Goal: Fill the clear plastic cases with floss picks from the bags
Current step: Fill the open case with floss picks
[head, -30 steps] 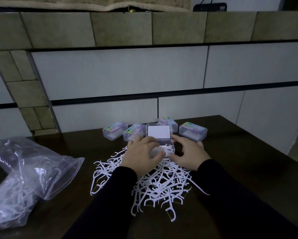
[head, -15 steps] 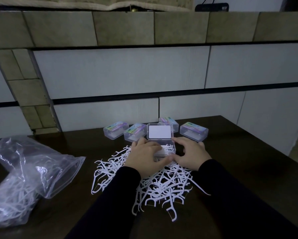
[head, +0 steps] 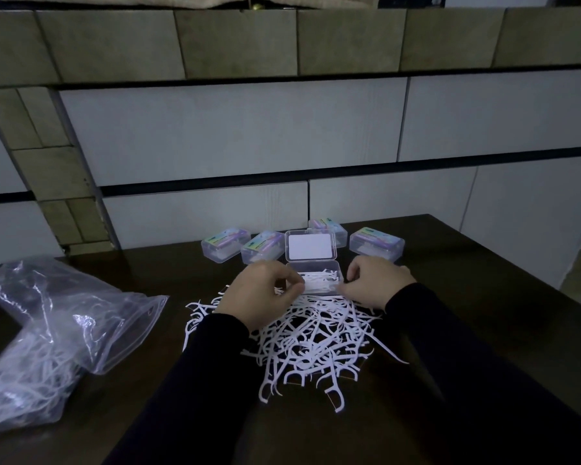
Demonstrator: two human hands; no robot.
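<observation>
Floss picks: the loose heap of floss picks [head: 312, 340] lies on the dark table [head: 484, 330] right in front of me, between my forearms; more are already in the open case.
Handling: I judge them feather-light, springy and prone to tangling by their hooked heads; best pinched by the straight handles, a few aligned together.
Left hand: my left hand [head: 259, 293] has its fingers curled at the case's left edge, pinching what looks like a few picks there.
Right hand: my right hand [head: 373, 283] curls at the case's right edge; whether it grips picks or the case wall I cannot tell.
Open case: the open clear case [head: 329, 268] holds a layer of picks, lid [head: 311, 247] tipped up behind.
Closed cases: four labelled cases [head: 376, 245] stand behind, seemingly filled.
Bag: the zip bag [head: 57, 330] at left, well apart, holds more picks.
</observation>
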